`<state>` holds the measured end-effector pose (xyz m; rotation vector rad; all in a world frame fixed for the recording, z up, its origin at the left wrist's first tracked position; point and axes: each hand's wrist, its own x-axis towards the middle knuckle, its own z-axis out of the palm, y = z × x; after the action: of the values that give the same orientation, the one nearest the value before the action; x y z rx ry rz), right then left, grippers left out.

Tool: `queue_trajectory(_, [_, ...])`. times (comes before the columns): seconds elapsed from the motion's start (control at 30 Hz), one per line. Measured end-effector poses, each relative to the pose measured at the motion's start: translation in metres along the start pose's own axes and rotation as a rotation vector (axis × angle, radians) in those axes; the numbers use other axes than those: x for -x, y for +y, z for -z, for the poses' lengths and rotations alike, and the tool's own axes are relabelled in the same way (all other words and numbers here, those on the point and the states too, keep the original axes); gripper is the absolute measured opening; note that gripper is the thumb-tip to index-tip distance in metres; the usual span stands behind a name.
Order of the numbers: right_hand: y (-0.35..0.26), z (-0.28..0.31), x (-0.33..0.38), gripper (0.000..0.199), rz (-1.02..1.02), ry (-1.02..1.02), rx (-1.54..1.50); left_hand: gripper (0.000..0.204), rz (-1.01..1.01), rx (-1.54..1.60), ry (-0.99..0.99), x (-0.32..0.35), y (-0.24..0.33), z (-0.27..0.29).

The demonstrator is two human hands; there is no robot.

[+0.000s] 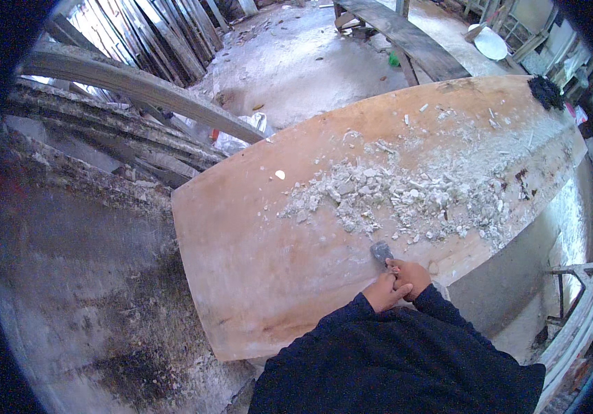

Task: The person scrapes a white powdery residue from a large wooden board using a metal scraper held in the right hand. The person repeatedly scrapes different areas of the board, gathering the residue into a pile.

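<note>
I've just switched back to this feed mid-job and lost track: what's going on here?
A person holds a grey flat-bladed tool in the right hand, with the left hand close against it; whether the left also grips the handle is hidden. The blade points away from the person, just short of pale rubble scattered over a brown board. A black, bristly-looking clump sits at the board's far right corner.

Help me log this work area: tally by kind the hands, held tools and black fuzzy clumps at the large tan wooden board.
Bare hands (left hand, right hand): 2
Grey flat-bladed scraper: 1
Black fuzzy clump: 1
Total: 4
</note>
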<state>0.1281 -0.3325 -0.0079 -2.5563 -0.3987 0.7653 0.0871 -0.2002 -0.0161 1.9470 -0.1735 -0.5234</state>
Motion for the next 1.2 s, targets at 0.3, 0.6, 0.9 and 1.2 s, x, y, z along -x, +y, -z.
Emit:
queue_trajectory(0.3, [-0.028,-0.008,-0.109,0.035,0.091,0.145,-0.062,0.062,0.015,0.055,0.31,-0.05,-0.055,0.043])
queue_trajectory(0.6, [-0.046,0.041,-0.094,0.031,0.439,0.268,0.018,0.05,-0.07,-0.227,0.276,-0.049,0.001,0.082])
queue_trajectory(0.9, [-0.033,-0.011,-0.035,0.035,0.03,0.057,-0.08,0.059,-0.068,0.112,0.249,-0.006,-0.064,-0.011])
queue_trajectory(1.2, [-0.071,0.019,-0.14,0.031,0.319,0.185,-0.026,0.055,0.109,-0.063,0.369,-0.049,-0.022,0.102])
